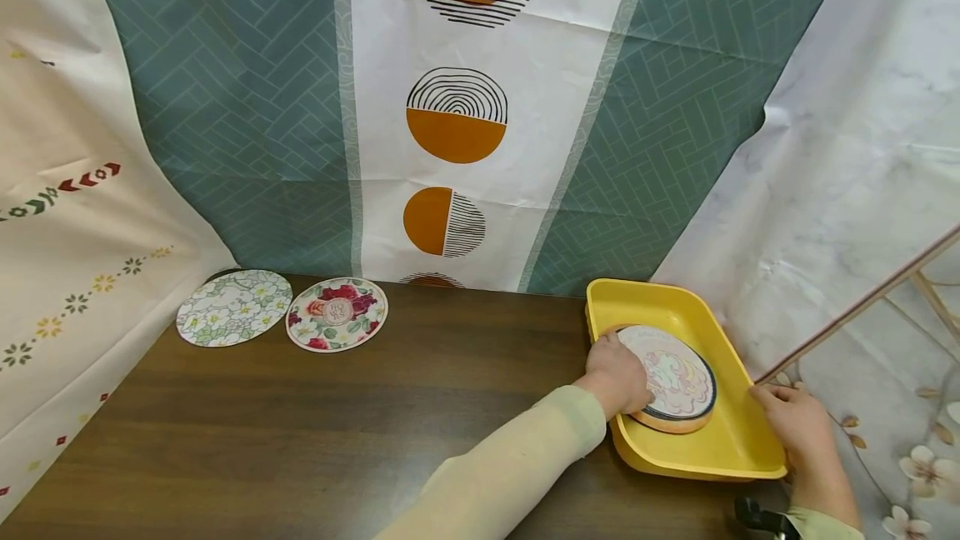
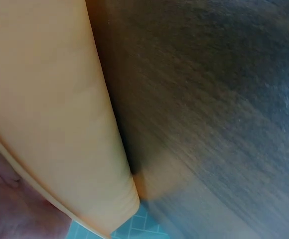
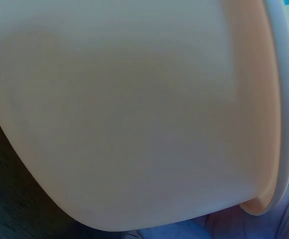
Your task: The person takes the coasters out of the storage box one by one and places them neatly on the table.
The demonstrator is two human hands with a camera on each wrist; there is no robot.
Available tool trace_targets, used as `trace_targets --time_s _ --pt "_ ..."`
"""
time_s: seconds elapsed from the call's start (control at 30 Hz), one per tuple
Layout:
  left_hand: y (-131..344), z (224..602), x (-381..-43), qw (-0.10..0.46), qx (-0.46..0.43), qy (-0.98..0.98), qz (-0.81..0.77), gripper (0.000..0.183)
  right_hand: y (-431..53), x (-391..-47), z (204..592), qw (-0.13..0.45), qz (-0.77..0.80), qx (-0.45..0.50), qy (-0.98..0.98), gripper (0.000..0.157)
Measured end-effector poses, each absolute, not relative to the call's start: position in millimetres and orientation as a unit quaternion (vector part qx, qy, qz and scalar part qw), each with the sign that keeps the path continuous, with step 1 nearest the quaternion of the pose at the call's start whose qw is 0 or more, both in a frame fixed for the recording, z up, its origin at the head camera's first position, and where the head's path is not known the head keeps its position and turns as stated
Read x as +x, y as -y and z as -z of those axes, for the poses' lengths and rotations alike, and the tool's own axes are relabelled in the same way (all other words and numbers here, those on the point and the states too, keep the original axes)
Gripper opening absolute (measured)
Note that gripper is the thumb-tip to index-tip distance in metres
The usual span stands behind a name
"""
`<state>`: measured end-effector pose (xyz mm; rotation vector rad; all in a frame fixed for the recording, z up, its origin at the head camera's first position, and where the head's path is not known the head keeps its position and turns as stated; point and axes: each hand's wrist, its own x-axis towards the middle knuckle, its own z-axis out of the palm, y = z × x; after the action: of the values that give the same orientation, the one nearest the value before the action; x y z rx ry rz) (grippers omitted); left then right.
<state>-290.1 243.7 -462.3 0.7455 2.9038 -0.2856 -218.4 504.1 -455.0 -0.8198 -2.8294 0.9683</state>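
A yellow plastic basin point(image 1: 738, 440) stands on the right of the wooden table. In it lies a stack of round mats point(image 1: 678, 373); the top one is pale with a pink drawing, above a dark blue rim and an orange-brown edge. My left hand point(image 1: 618, 373) reaches over the basin's left rim and grips the stack's left edge, its thumb side on the top mat. The right hand point(image 1: 802, 432) holds the basin's right rim. Up close, the basin's outer wall fills much of the left wrist view point(image 2: 50, 99) and right wrist view point(image 3: 134, 124).
Two round mats lie at the table's back left: one with white flowers and green leaves point(image 1: 234, 308), one with red roses point(image 1: 337, 315). Patterned cloth point(image 1: 247, 107) hangs behind. A thin wooden frame point(image 1: 847, 315) leans by the right hand, and something black point(image 1: 761, 517) sits at the right wrist.
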Motion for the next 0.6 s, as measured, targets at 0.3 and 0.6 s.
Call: trace_targets --time_s 0.3,0.6 --pt "-247.1 468.1 -292.6 0.056 0.257 -0.961 0.091 0.054 -503.3 -217.4 455.9 0.023 -0.316 -0.265 0.911 0.061" --pt "-238.2 466.0 -291.3 0.019 0.273 -0.959 0.077 0.057 -503.0 -216.1 454.8 0.028 -0.313 -0.257 0.914 0.06"
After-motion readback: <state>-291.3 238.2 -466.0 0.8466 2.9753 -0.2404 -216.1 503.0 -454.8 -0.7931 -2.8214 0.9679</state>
